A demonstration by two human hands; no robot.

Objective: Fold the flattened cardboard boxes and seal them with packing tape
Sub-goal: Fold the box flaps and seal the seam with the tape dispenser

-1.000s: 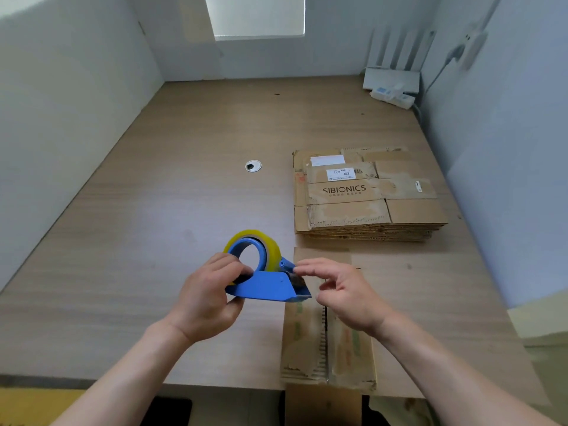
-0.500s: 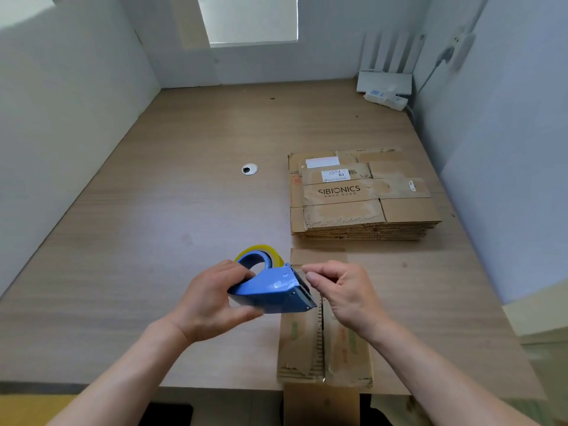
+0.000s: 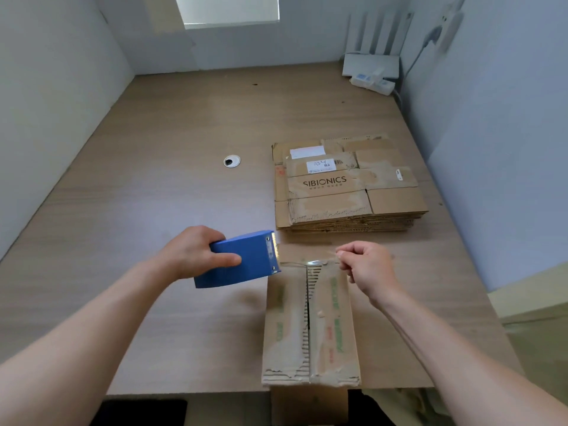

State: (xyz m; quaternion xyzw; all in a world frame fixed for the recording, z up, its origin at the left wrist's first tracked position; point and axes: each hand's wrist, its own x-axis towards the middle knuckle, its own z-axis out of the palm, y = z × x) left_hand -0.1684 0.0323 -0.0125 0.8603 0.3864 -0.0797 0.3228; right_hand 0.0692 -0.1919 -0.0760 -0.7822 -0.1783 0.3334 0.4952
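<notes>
My left hand (image 3: pixel 190 253) grips a blue tape dispenser (image 3: pixel 242 261), its toothed blade pointing right. My right hand (image 3: pixel 365 269) pinches the free end of the clear tape (image 3: pixel 310 262), which is stretched from the blade across the far end of a folded cardboard box (image 3: pixel 310 324). That box stands at the table's near edge with its two top flaps meeting along a central seam. The tape roll itself is hidden behind the dispenser body. A stack of flattened cardboard boxes (image 3: pixel 347 182) lies further back on the right.
The wooden table (image 3: pixel 153 195) has a round cable grommet (image 3: pixel 232 161) near its middle. A white router (image 3: pixel 370 64) and a power strip (image 3: pixel 373 83) sit in the back right corner. White partition walls close in the left, back and right sides.
My hands have drawn apart: the left carried the dispenser leftward and turned it, while the right pulled a length of tape out to the right over the box.
</notes>
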